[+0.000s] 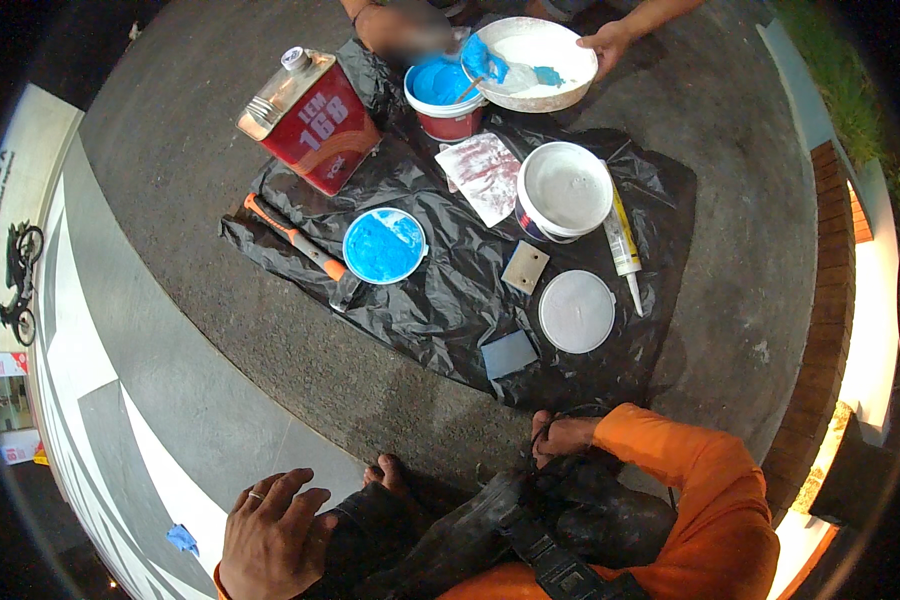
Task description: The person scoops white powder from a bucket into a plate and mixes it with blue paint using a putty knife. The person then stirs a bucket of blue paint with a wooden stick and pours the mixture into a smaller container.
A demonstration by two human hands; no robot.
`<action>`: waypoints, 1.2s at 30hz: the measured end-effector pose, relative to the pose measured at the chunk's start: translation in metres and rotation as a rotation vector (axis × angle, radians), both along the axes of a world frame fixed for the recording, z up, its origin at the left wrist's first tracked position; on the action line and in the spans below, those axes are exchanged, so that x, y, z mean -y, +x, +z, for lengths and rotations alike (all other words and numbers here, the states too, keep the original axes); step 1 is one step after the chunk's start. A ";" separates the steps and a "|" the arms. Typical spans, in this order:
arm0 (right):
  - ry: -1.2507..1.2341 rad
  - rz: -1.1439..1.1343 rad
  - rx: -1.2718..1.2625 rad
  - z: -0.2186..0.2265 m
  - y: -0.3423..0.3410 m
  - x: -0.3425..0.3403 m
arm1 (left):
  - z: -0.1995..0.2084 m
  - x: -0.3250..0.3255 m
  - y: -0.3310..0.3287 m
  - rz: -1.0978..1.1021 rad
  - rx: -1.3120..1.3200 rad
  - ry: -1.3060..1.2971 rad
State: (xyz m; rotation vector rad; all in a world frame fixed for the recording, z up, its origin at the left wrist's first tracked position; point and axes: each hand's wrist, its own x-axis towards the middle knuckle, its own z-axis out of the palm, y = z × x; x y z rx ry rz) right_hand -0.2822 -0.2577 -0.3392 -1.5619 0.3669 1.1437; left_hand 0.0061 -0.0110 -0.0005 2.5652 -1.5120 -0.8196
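Note:
My left hand [273, 540] is held at the lower left beside my dark-trousered knee, with its fingers loosely apart and nothing in them. A ring is on one finger. My right arm bends in from the right in an orange sleeve [680, 450]. At its cuff my right hand [570, 436] is low beside my foot and a dark strap; its fingers are not clearly shown. Nearest to it on the black plastic sheet [430, 340] lie a blue-grey sanding block [510, 355] and a round white lid [577, 312].
Across the sheet, another person's hand [608, 45] holds a white basin [535, 75] over a tub of blue paint [440, 85]. Nearby are a red can [320, 125], a hammer [295, 238], a blue-smeared lid [384, 246], a white bucket [566, 190] and a sealant tube [622, 235].

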 end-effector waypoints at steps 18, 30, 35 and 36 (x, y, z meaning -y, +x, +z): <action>-0.069 0.074 0.010 -0.001 -0.004 0.002 | 0.000 0.002 0.000 -0.004 0.004 -0.014; -0.061 0.010 0.043 -0.048 -0.029 -0.010 | -0.002 0.002 0.001 -0.012 -0.004 -0.013; -0.036 0.043 0.012 -0.016 -0.011 -0.003 | 0.000 0.001 0.000 -0.010 0.001 -0.015; -0.021 0.029 0.028 -0.007 -0.006 -0.002 | 0.001 0.001 0.000 -0.004 -0.002 -0.013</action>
